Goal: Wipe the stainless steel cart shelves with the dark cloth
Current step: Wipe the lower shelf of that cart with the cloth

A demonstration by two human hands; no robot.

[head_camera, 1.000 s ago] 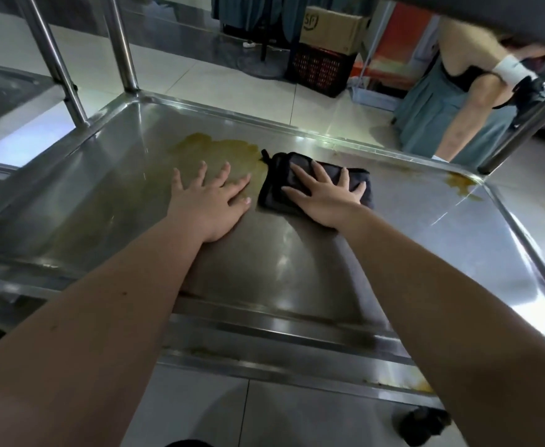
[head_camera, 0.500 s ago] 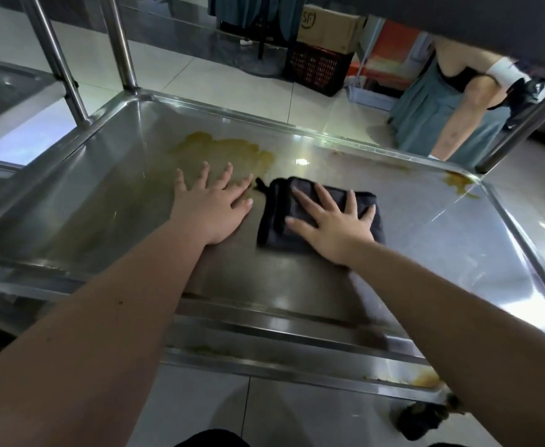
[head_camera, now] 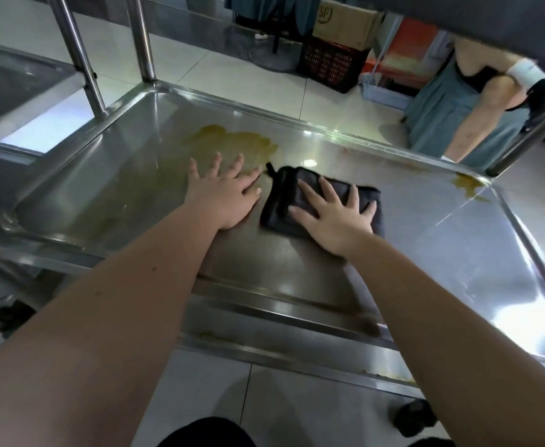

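A folded dark cloth [head_camera: 282, 201] lies on the stainless steel cart shelf [head_camera: 442, 246]. My right hand [head_camera: 332, 217] presses flat on the cloth with fingers spread. Just left of the cloth, my left hand [head_camera: 224, 195] rests flat on the bare steel, fingers splayed. A yellowish-brown smear [head_camera: 232, 141] covers the shelf beyond my left fingertips. A smaller stain [head_camera: 466, 183] of the same colour sits in the far right corner.
Upright steel posts [head_camera: 139, 37] rise at the far left corner, and a slanted post [head_camera: 522, 140] at the far right. Another steel shelf [head_camera: 6, 82] lies to the left. A person in a teal dress [head_camera: 451, 117] stands beyond the cart, near a dark crate [head_camera: 329, 64] and a cardboard box [head_camera: 345, 24].
My right hand has slid the cloth toward me and to the right, away from the smear. My left hand has stayed flat in nearly the same place.
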